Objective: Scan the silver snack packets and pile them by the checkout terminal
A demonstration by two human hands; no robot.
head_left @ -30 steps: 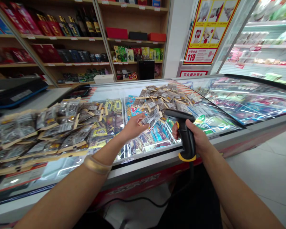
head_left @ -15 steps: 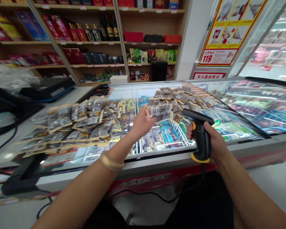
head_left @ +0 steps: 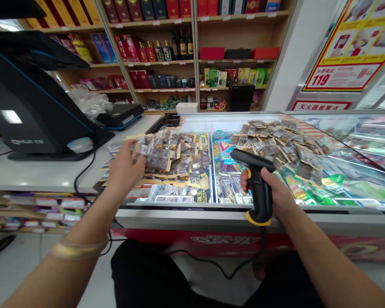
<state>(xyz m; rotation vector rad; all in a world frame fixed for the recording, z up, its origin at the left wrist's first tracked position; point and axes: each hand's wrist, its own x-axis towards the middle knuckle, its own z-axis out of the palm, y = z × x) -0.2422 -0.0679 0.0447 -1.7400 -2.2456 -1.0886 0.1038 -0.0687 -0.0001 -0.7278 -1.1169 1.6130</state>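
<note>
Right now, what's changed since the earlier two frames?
The left hand moved left, from in front of the right packet pile to the left packet pile, with a packet at its fingertips; whether it has let go is unclear. The view swung left, showing more of the POS terminal. Same: right hand grips the barcode scanner.

The left arm (head_left: 48, 278) slants up from the lower left corner, its hand reaching forward: left hand (head_left: 124, 170) back side up and slightly blurred, fingers bent, left thumb (head_left: 140, 163) lying to the right of them. The right arm (head_left: 333, 261) comes in from the lower right — right hand (head_left: 281, 194) curled in a firm grip, right thumb (head_left: 268, 174) around one side, fingertips (head_left: 244, 181) around the other. The two hands stand well apart.
</note>
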